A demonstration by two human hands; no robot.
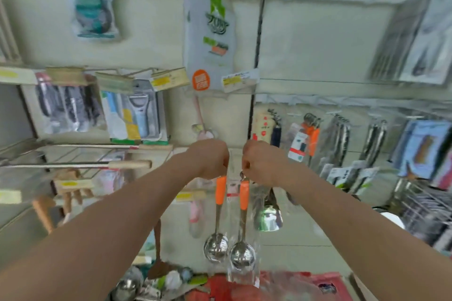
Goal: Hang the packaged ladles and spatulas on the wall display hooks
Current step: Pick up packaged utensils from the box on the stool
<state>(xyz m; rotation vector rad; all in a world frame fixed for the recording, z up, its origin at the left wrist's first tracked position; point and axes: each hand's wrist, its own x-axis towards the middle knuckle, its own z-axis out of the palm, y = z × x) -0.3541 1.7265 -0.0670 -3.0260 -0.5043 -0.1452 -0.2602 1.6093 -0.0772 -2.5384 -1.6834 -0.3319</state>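
Observation:
Two packaged ladles with orange handles and steel bowls hang side by side before the cream wall panel. My left hand (210,159) is closed on the top of the left ladle (216,239). My right hand (263,161) pinches the top of the right ladle (243,249), which is in a clear plastic sleeve. Both hands are raised close together at the wall. The hook itself is hidden behind my fingers. Another steel ladle (267,217) hangs just to the right.
Packaged peelers (137,115), a grey packet (210,39) and knives (342,134) hang on hooks around. Wooden-handled tools (129,165) jut out from the left. Below lies a pile of red packets (269,288) and steel utensils (127,286).

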